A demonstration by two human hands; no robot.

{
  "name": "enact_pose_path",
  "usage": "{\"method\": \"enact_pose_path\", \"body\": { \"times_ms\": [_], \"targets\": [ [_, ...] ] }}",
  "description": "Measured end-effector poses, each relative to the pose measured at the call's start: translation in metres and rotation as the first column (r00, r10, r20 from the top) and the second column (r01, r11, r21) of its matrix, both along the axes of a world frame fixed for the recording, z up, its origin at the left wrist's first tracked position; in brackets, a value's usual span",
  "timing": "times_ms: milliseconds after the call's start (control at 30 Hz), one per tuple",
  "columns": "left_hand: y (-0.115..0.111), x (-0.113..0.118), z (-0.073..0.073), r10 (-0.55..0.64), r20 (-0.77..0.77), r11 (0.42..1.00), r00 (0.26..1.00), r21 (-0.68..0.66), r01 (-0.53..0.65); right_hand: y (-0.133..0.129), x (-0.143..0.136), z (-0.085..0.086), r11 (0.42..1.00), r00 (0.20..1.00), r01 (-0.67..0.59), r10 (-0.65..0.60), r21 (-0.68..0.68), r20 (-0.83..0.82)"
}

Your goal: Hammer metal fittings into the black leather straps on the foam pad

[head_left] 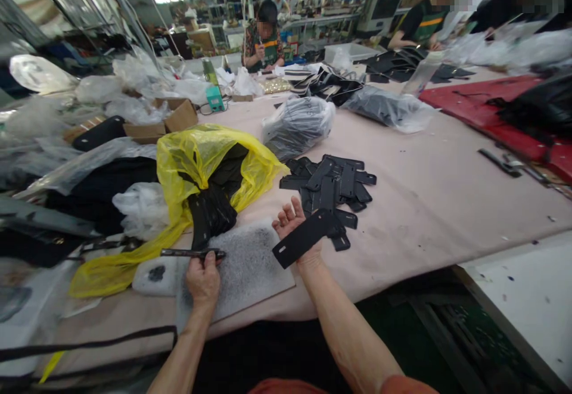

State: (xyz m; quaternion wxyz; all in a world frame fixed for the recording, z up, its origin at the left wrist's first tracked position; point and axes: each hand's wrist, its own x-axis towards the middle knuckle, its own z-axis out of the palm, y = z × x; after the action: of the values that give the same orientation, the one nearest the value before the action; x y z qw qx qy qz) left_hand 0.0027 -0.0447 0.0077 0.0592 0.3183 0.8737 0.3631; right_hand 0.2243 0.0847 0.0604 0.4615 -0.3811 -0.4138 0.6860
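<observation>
My left hand (203, 281) is closed round a slim dark rod (187, 253), pinched under the thumb; I cannot make out if it is a pen or another tool. Across the upturned palm of my right hand (297, 236) lies a flat black strip (304, 239) with a slot at its near end and a small hole at the far end. The fingers there are loosely curled. Just beyond is a heap of similar black strips (328, 188). A grey speckled board (248, 269) lies between my hands. Black strips (201, 221) also spill from a yellow plastic bag (259, 170).
A white block with a black smudge (154, 275) sits left of the board. Farther back are a clear bag of dark pieces (299, 123), a cardboard box (167, 120) and a red board (487, 105). Several people work across the pinkish table (420, 203).
</observation>
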Motion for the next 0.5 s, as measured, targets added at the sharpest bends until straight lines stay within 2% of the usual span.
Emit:
{"method": "enact_pose_path", "body": {
  "times_ms": [67,133,233,333,433,500],
  "targets": [
    [0.0,0.001,0.002,0.01,0.007,1.0,1.0,-0.008,-0.01,0.003,0.001,0.0,1.0,1.0,-0.001,0.001,0.009,0.023],
    [0.0,0.001,0.004,0.019,0.012,1.0,1.0,-0.02,-0.019,0.006,0.003,0.0,0.999,0.998,0.012,-0.015,-0.039,-0.065],
    [-0.001,-0.001,0.004,0.04,-0.002,0.997,0.999,-0.068,-0.04,0.013,0.01,0.0,0.971,0.989,0.004,-0.04,-0.241,-0.145],
    [0.0,-0.005,0.0,0.035,0.023,0.997,0.999,-0.075,-0.033,0.024,0.016,-0.001,0.914,0.999,0.039,-0.051,-0.405,-0.019],
    [0.003,-0.008,-0.002,0.037,0.046,0.997,0.998,-0.063,-0.034,0.043,0.024,0.005,0.917,0.988,0.149,-0.12,-0.371,0.1],
    [0.004,-0.007,-0.001,0.021,0.064,0.999,0.998,-0.049,-0.018,0.059,0.035,0.019,0.929,0.974,0.216,-0.181,-0.302,0.139]
  ]
}}
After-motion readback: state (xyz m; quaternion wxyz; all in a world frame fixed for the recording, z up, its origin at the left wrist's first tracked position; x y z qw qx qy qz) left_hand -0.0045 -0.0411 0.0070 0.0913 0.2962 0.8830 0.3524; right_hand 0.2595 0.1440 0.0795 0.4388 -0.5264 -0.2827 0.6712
